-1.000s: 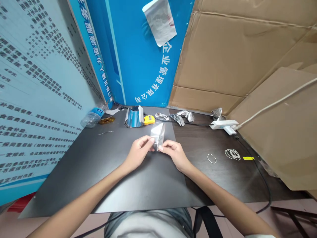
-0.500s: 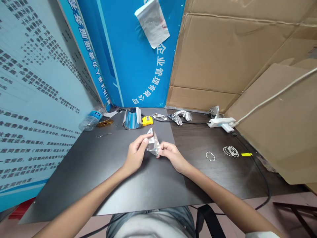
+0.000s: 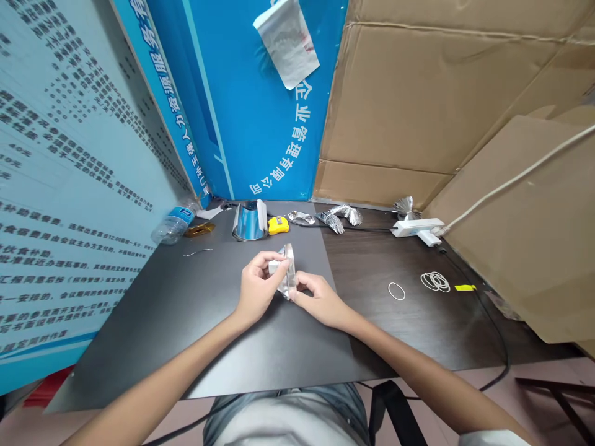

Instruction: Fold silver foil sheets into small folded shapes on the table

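Note:
A small silvery foil sheet (image 3: 287,276), folded narrow, stands between both my hands above the middle of the dark mat (image 3: 199,322). My left hand (image 3: 258,286) pinches its left side with thumb and fingers closed. My right hand (image 3: 316,299) pinches its lower right edge, fingers closed too. Both forearms reach in from the bottom of the view.
At the mat's far edge lie a foil roll (image 3: 250,222), a yellow tape measure (image 3: 278,225), several pleated foil pieces (image 3: 337,218), a plastic bottle (image 3: 174,224) and a white power strip (image 3: 416,228). Rubber bands (image 3: 436,281) lie right. Cardboard and printed boards wall the desk.
The foil sheet went from a flat upright piece to a narrower folded shape. Both hands drew closer together and slightly toward me.

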`<state>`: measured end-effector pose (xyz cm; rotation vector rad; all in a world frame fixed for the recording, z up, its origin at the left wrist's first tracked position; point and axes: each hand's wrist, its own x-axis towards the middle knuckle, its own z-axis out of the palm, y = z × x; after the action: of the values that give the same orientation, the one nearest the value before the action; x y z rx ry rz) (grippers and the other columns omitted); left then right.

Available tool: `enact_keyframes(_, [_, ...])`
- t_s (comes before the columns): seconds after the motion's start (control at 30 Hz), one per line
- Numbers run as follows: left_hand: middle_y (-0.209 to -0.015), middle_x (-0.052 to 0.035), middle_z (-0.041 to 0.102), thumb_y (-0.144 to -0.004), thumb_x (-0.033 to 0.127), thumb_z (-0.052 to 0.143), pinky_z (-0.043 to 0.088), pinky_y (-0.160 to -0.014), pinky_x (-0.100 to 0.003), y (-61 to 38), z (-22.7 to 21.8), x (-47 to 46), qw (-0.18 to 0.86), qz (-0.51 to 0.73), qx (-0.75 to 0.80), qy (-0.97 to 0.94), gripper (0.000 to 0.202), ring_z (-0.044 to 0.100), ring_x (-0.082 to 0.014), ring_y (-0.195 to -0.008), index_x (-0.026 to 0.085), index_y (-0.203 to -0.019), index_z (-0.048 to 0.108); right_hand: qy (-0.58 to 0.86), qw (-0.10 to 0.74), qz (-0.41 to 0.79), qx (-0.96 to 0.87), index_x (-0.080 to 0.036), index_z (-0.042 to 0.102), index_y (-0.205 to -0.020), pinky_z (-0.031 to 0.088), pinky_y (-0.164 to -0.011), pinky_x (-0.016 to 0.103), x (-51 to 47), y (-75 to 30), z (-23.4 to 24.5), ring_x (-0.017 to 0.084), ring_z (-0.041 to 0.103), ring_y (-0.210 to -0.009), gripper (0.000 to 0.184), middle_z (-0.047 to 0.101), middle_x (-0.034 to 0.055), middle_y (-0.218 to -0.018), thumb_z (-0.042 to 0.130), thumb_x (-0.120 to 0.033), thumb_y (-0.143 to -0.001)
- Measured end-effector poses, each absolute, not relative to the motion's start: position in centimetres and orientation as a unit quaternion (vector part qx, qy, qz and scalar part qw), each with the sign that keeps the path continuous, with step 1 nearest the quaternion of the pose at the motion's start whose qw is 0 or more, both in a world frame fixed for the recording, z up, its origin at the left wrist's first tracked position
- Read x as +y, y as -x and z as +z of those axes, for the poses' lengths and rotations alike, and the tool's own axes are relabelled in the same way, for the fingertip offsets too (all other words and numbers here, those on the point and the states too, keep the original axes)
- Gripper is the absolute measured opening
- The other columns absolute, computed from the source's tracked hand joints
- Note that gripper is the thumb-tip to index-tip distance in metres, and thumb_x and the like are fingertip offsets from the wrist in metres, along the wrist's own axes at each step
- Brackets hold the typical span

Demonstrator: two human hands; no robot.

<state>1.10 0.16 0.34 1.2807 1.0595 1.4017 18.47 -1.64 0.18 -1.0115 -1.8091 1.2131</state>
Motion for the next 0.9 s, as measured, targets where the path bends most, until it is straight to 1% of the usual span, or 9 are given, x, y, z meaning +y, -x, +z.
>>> enact_keyframes(0.07, [-0.077,0.0033,0.069,-0.086,0.036,0.081,0.048,-0.059,-0.022,-1.2,0.4,0.1,0.488,0.579,0.415,-0.503,0.031,0.059,-0.0107,-0.06,0.021,-0.101,0.058,0.377,0.365,0.486,-0.699,-0.02,0.059,-0.081,0.043,-0.076,0.029,-1.7,-18.6,0.3,0.017,0.056,-0.08,0.014,0.06,-0.0008,-0.082,0.064,-0.027,-0.091])
enact_keyframes(0.13, [-0.073,0.0054,0.067,-0.086,0.036,0.081,0.047,-0.058,-0.021,-1.2,0.4,0.0,0.511,0.578,0.403,-0.493,0.039,0.058,-0.0104,-0.057,0.023,-0.108,0.052,0.362,0.389,0.534,-0.658,-0.02,0.061,-0.087,0.047,-0.079,0.03,-1.4,-18.8,0.2,0.017,0.059,-0.082,0.016,0.063,0.0,-0.086,0.069,-0.034,-0.092])
enact_keyframes(0.23, [-0.078,0.0031,0.071,-0.086,0.037,0.081,0.048,-0.059,-0.022,-1.1,0.5,0.0,0.537,0.55,0.398,-0.5,0.051,0.061,-0.0118,-0.058,0.023,-0.125,0.051,0.365,0.456,0.606,-0.54,-0.021,0.066,-0.1,0.051,-0.081,0.032,-0.7,-19.2,0.1,0.017,0.063,-0.083,0.027,0.065,0.0014,-0.09,0.072,-0.045,-0.092])
enact_keyframes(0.3, [-0.085,-0.0006,0.075,-0.087,0.038,0.08,0.051,-0.064,-0.024,-1.1,0.3,0.0,0.552,0.522,0.392,-0.519,0.053,0.065,-0.0138,-0.065,0.021,-0.131,0.055,0.375,0.495,0.623,-0.475,-0.021,0.069,-0.101,0.054,-0.08,0.032,-0.2,-19.3,0.1,0.017,0.064,-0.082,0.031,0.067,0.002,-0.09,0.076,-0.049,-0.089])
enact_keyframes(0.43, [-0.101,-0.0079,0.078,-0.089,0.039,0.078,0.054,-0.075,-0.027,-1.3,-0.5,-0.3,0.542,0.473,0.401,-0.568,0.039,0.071,-0.0195,-0.084,0.017,-0.12,0.069,0.396,0.532,0.611,-0.431,-0.021,0.073,-0.095,0.056,-0.078,0.032,0.0,-19.0,0.1,0.017,0.065,-0.083,0.031,0.071,0.0034,-0.093,0.084,-0.048,-0.082])
enact_keyframes(0.6, [-0.099,-0.0065,0.078,-0.09,0.04,0.076,0.053,-0.077,-0.028,-1.4,-0.5,-0.8,0.468,0.45,0.434,-0.625,0.031,0.07,-0.0195,-0.083,0.018,-0.111,0.074,0.417,0.557,0.57,-0.437,-0.02,0.073,-0.085,0.055,-0.075,0.032,-0.1,-18.8,0.2,0.017,0.064,-0.078,0.03,0.071,0.0031,-0.086,0.086,-0.047,-0.079])
enact_keyframes(0.67, [-0.099,-0.0063,0.077,-0.092,0.042,0.073,0.053,-0.08,-0.029,-1.3,0.0,-0.9,0.459,0.451,0.421,-0.639,0.031,0.07,-0.0201,-0.085,0.018,-0.111,0.073,0.412,0.557,0.568,-0.445,-0.021,0.072,-0.085,0.055,-0.073,0.033,-0.2,-18.8,0.2,0.017,0.064,-0.073,0.028,0.071,0.0023,-0.081,0.085,-0.046,-0.081])
enact_keyframes(0.77, [-0.097,-0.0069,0.075,-0.098,0.05,0.063,0.052,-0.081,-0.03,-1.0,0.5,-0.8,0.468,0.467,0.398,-0.636,0.036,0.067,-0.0215,-0.087,0.017,-0.106,0.075,0.406,0.556,0.561,-0.461,-0.021,0.072,-0.085,0.054,-0.073,0.034,-0.2,-19.0,0.1,0.017,0.064,-0.069,0.024,0.071,0.0013,-0.076,0.082,-0.044,-0.084])
enact_keyframes(0.9, [-0.082,-0.0056,0.07,-0.099,0.056,0.06,0.05,-0.076,-0.029,-1.0,0.4,-0.2,0.525,0.47,0.41,-0.579,0.045,0.063,-0.0201,-0.079,0.015,-0.085,0.074,0.421,0.548,0.521,-0.502,-0.021,0.075,-0.086,0.053,-0.08,0.034,-0.2,-19.0,0.2,0.019,0.067,-0.08,0.023,0.074,0.0033,-0.085,0.083,-0.042,-0.084])
